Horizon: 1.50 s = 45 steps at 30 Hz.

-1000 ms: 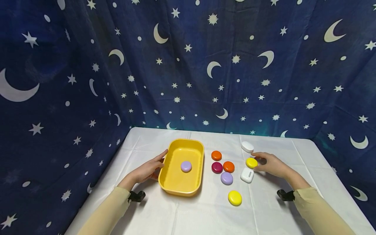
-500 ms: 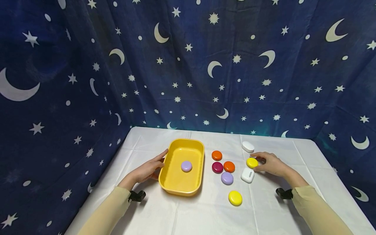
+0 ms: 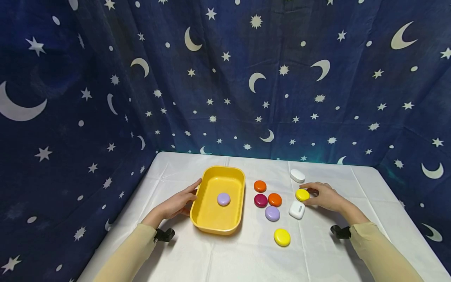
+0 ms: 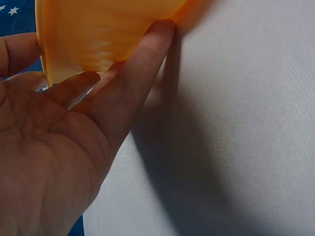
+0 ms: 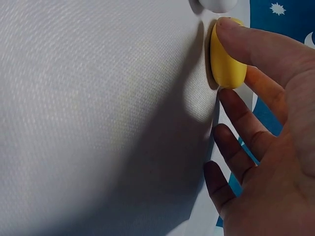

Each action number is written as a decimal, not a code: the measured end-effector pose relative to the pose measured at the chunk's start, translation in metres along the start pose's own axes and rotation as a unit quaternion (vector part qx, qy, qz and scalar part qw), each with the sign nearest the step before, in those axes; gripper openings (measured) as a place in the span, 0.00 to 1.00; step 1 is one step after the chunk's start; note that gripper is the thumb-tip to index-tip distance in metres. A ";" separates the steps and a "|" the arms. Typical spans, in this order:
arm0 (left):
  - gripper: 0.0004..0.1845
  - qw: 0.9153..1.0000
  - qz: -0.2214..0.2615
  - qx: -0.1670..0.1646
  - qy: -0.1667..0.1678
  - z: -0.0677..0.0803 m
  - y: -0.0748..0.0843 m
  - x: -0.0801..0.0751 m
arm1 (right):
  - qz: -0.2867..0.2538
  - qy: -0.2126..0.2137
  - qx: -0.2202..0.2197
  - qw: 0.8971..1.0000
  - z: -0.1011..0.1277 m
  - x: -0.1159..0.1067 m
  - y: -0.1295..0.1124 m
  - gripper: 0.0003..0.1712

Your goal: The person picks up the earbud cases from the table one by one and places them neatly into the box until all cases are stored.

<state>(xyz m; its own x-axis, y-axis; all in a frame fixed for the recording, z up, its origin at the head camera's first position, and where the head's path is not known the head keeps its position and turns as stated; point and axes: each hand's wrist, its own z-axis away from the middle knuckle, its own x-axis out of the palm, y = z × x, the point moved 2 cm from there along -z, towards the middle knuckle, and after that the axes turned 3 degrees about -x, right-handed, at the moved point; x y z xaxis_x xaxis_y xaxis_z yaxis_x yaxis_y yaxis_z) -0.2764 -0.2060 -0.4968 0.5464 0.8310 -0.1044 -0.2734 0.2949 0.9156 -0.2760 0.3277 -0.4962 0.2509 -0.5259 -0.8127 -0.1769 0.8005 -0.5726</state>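
Observation:
A yellow tray (image 3: 217,231) stands left of the table's middle, with one lilac rounded disc (image 3: 223,199) inside. The fingers of my left hand (image 3: 177,203) touch the outside of its left wall, extended rather than curled, as the left wrist view also shows. At the right, my right hand (image 3: 325,197) pinches a glossy yellow disc (image 3: 302,195) between thumb and finger. In the right wrist view the thumb lies over that yellow disc (image 5: 229,64), a finger runs behind it, and the other fingers are spread. The disc appears to rest on the cloth.
Two orange discs (image 3: 260,186), a dark red disc (image 3: 260,200), a second lilac disc (image 3: 272,213) and another yellow disc (image 3: 282,237) lie between tray and right hand. A white earbud case (image 3: 296,210) and a white oblong object (image 3: 297,176) flank the pinched disc. White cloth (image 3: 246,258) covers the table.

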 end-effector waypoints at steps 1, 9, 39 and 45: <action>0.38 1.000 0.000 0.000 0.000 0.000 0.000 0.000 | 0.001 0.001 0.001 1.000 0.000 0.000 0.000 0.42; 0.38 1.000 0.004 0.001 -0.001 0.000 0.000 0.000 | 0.009 0.010 0.005 1.000 -0.001 0.001 0.004 0.39; 0.38 1.000 0.006 -0.009 0.011 0.001 0.004 -0.001 | -0.030 0.036 -0.096 0.994 -0.031 -0.008 -0.110 0.32; 0.37 1.000 0.002 -0.011 0.019 0.001 0.004 -0.001 | -0.024 0.007 -0.130 0.991 -0.050 0.007 -0.159 0.31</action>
<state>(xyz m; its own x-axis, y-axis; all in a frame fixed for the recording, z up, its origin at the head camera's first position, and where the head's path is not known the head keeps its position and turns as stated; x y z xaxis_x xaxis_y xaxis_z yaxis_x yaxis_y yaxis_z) -0.2772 -0.2062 -0.4929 0.5149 0.8495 -0.1152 -0.2941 0.3012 0.9071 -0.2939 0.1823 -0.4168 0.2527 -0.5674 -0.7838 -0.4038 0.6743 -0.6183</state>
